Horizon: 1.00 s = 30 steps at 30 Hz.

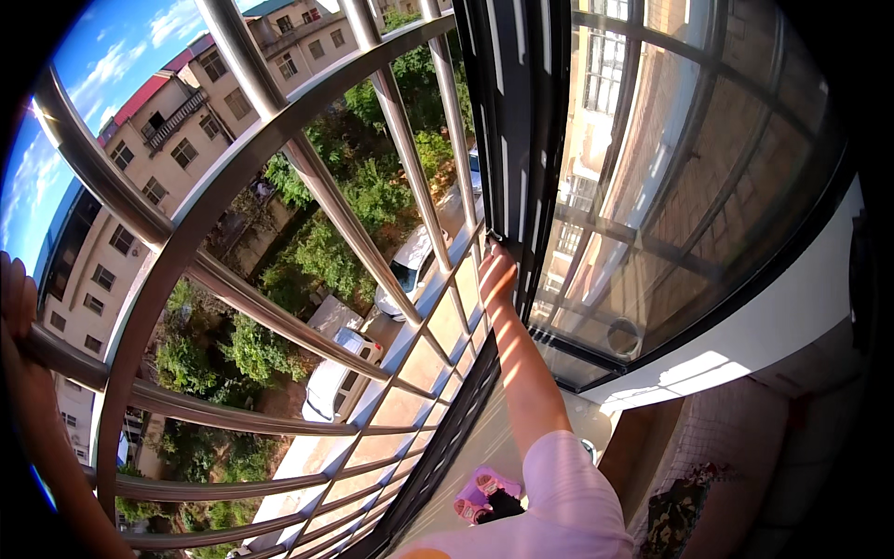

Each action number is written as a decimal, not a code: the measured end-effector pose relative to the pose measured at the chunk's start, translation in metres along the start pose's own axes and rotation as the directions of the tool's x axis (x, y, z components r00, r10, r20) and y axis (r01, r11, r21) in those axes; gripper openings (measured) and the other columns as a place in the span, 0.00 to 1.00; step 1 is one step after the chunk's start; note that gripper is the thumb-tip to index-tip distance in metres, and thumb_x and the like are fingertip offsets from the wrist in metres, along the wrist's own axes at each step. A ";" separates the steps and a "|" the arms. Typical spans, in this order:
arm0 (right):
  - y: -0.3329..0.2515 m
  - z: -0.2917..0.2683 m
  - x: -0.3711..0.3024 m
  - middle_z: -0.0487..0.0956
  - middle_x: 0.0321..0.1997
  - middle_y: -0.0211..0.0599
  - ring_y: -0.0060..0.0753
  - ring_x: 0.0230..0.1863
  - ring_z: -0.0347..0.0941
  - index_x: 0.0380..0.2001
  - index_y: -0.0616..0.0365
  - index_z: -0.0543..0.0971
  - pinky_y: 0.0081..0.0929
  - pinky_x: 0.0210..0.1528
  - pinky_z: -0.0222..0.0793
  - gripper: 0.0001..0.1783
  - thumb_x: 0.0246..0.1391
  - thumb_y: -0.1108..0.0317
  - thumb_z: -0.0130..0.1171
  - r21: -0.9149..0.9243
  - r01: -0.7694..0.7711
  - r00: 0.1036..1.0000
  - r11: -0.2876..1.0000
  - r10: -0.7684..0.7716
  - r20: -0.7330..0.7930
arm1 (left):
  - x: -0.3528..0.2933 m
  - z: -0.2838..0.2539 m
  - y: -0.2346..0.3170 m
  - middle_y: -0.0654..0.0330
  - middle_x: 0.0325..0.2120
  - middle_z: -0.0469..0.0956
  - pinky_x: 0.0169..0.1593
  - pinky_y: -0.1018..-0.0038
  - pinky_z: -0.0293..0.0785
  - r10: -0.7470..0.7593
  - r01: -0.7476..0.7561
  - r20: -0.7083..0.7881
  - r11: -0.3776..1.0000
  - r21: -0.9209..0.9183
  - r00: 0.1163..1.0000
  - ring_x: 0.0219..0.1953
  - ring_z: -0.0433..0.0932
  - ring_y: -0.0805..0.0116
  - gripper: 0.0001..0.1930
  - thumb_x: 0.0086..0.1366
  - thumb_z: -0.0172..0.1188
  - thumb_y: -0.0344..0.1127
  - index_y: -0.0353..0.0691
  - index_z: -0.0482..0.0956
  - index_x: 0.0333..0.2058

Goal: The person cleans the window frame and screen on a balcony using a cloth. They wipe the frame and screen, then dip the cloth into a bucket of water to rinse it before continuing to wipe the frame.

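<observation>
My right hand reaches forward to the black window frame, at the frame's edge beside the bars. Its fingers are bent and closed around something small and dark at the fingertips, too small to make out. At the far left edge my left hand is wrapped round a shiny metal bar of the window grille, partly lost in the dark rim of the picture. The curved steel grille fills the left half, its bars running up and across. Right of the frame is a glass pane with reflections on it.
Below the window runs a dark sill track. Pink sandals are on my feet on the pale floor. A white wall panel lies under the glass; patterned cloth sits lower right. Outside are parked white vehicles, trees and buildings.
</observation>
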State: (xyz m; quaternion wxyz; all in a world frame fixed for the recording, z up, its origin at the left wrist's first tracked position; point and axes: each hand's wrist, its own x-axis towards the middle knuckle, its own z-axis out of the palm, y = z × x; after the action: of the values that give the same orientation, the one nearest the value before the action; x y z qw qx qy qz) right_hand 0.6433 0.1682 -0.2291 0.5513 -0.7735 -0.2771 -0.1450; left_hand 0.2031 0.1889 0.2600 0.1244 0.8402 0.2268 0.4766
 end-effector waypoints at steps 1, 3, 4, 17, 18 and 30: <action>-0.005 -0.004 0.001 0.77 0.33 0.56 0.52 0.36 0.75 0.39 0.68 0.76 0.33 0.40 0.70 0.14 0.50 0.75 0.49 0.033 -0.086 0.996 0.996 0.086 0.005 | 0.000 0.005 0.001 0.73 0.09 0.56 0.17 0.88 0.55 -0.003 0.004 -0.028 1.000 0.009 1.000 0.11 0.55 0.87 0.19 0.64 0.52 0.49 0.49 0.64 0.16; -0.035 -0.013 0.004 0.79 0.32 0.51 0.42 0.36 0.77 0.41 0.69 0.75 0.27 0.39 0.70 0.14 0.51 0.73 0.52 0.185 -0.147 0.988 0.972 0.154 -0.021 | -0.004 0.010 0.002 0.73 0.09 0.56 0.17 0.88 0.55 -0.081 0.076 -0.186 0.997 -0.034 0.979 0.11 0.55 0.87 0.19 0.63 0.52 0.49 0.49 0.64 0.16; -0.058 -0.024 0.010 0.79 0.32 0.46 0.35 0.35 0.77 0.41 0.69 0.74 0.25 0.37 0.70 0.14 0.51 0.73 0.54 0.327 -0.196 0.980 0.924 0.198 0.028 | -0.003 0.016 0.003 0.73 0.08 0.55 0.15 0.89 0.55 -0.220 0.177 -0.321 0.971 -0.158 0.921 0.09 0.53 0.87 0.20 0.64 0.52 0.47 0.50 0.62 0.14; -0.352 -0.180 0.226 0.77 0.33 0.43 0.34 0.34 0.74 0.39 0.63 0.75 0.27 0.38 0.68 0.13 0.52 0.69 0.55 0.430 0.416 0.882 0.801 -0.241 -0.405 | 0.006 0.068 0.054 0.71 0.09 0.56 0.13 0.82 0.52 -0.447 0.244 -0.393 0.850 -0.468 0.803 0.08 0.54 0.81 0.16 0.62 0.54 0.46 0.45 0.59 0.26; -0.367 -0.183 0.247 0.76 0.34 0.45 0.42 0.35 0.73 0.39 0.63 0.74 0.32 0.38 0.69 0.13 0.49 0.70 0.56 0.291 0.512 0.803 0.808 -0.330 -0.496 | 0.006 0.066 0.052 0.70 0.09 0.56 0.13 0.82 0.52 -0.443 0.239 -0.354 0.837 -0.492 0.824 0.09 0.55 0.82 0.15 0.62 0.54 0.46 0.45 0.60 0.27; -0.486 -0.185 0.371 0.77 0.30 0.37 0.40 0.35 0.74 0.27 0.57 0.78 0.33 0.35 0.72 0.07 0.45 0.73 0.50 -0.414 0.587 0.358 0.696 -0.681 -0.639 | 0.007 0.068 0.068 0.71 0.09 0.57 0.12 0.82 0.47 -0.554 0.297 -0.318 0.750 -0.591 0.769 0.08 0.53 0.83 0.11 0.64 0.52 0.42 0.44 0.62 0.29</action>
State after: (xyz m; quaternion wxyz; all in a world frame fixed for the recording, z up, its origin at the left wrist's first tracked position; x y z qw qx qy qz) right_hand 0.6703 0.2110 0.4079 0.4682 -0.5002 -0.2888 -0.6687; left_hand 0.2822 0.1345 0.2595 0.3904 0.5557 0.3077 0.6664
